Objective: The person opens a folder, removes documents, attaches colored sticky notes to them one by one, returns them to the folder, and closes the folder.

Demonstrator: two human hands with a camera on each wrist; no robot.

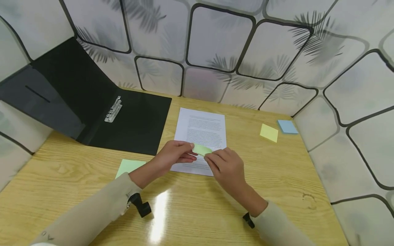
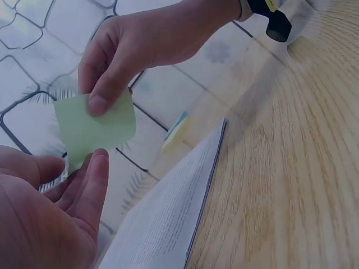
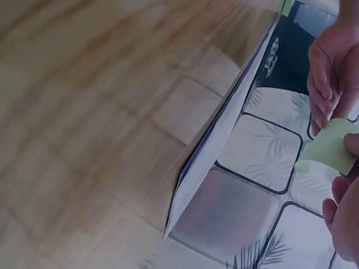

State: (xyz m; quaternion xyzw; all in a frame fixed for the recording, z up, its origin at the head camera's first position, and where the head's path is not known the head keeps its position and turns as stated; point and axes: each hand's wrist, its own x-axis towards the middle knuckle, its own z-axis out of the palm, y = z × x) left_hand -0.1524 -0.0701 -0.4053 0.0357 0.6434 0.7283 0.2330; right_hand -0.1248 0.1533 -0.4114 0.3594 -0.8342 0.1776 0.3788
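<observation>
A light green sticky note (image 1: 201,149) is held up above a stack of printed sheets (image 1: 203,124), slightly bowed. My left hand (image 1: 172,154) pinches its left end between thumb and fingertips; the left wrist view shows the note's lower corner there. At the opposite edge, my right hand (image 1: 227,167) grips the note (image 2: 95,126), thumb laid flat on its face. In the right wrist view the note (image 3: 331,147) spans the gap between both hands, partly hidden by the right thumb.
An open black folder (image 1: 138,119) with a metal clip (image 1: 113,110) lies at the left. A green note pad (image 1: 129,166) sits partly under the left forearm. Yellow (image 1: 269,133) and blue sticky pads (image 1: 287,126) lie at the right. A patterned wall (image 1: 218,37) borders the wooden table (image 1: 283,177).
</observation>
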